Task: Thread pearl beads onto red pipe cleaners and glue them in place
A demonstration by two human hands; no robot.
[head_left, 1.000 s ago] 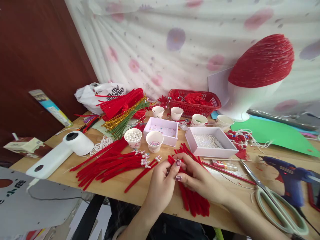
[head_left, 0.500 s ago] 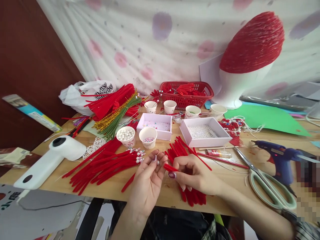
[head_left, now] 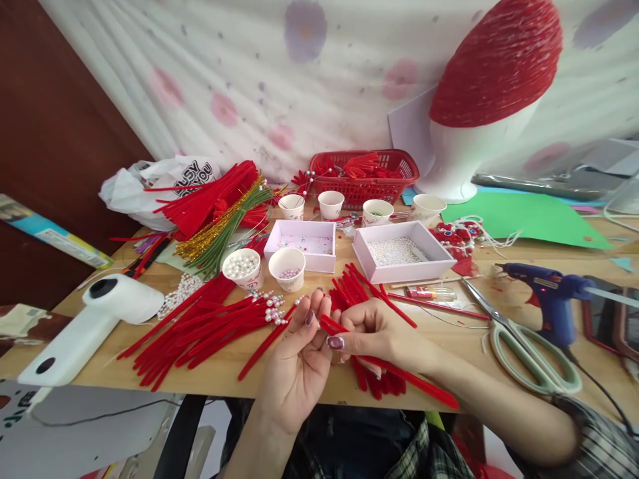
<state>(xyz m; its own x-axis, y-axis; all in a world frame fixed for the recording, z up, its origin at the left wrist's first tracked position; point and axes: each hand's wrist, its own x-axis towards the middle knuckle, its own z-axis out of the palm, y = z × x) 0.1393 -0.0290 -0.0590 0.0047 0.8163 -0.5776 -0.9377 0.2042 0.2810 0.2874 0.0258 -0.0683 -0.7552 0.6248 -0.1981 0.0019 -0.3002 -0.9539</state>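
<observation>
My right hand [head_left: 372, 336] is closed in a pinch on a red pipe cleaner [head_left: 419, 382], near one end. The stem's long tail runs under my right wrist towards the table's front edge. My left hand [head_left: 299, 366] is palm up, thumb against fingers, pinching a small white pearl bead [head_left: 318, 324] at the pipe cleaner's tip. Whether the tip is inside the bead I cannot tell. Behind my right hand lies a pile of red pipe cleaners [head_left: 349, 287]. Left of my hands, several red pipe cleaners with pearl-bead ends [head_left: 200, 336] lie in a bundle.
Paper cups of beads [head_left: 243, 269] and two lilac trays [head_left: 404, 269] stand beyond my hands. Scissors [head_left: 524, 346] and a blue glue gun [head_left: 554, 293] lie right, a white handheld device [head_left: 84, 332] left. A red basket [head_left: 364, 183] and red-capped foam head [head_left: 494, 80] stand behind.
The pipe cleaner in my right hand has swung, so its long tail now shows to the right under my wrist. Its tip is closer to my left fingertips. The view has shifted slightly.
</observation>
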